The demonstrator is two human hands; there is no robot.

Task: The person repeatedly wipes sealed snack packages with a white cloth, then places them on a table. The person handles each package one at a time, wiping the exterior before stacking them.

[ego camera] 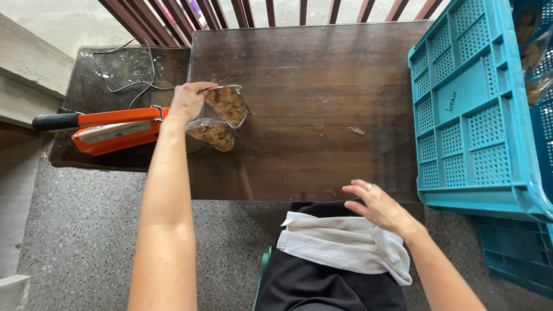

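Holding two clear snack bags [222,118] pinched in the left hand [187,101] beside the orange sealer [112,131], frame's left; right hand [377,207] rests open on a white towel [340,247] at the bench [311,86] edge.

1. Worktop [322,86]: dark wood grain under a glossy, reflective sheet.
2. Packets [222,118], 9 o'clock: clear, shiny plastic film.
3. Crate [466,109], 3 o'clock: matt teal perforated plastic.
4. Towel [340,242], 6 o'clock: white ribbed cloth.
5. Sealer [112,133]: glossy orange casing.

Sealer [109,131] lies left of snack bags [222,118]; crate [472,109] right.
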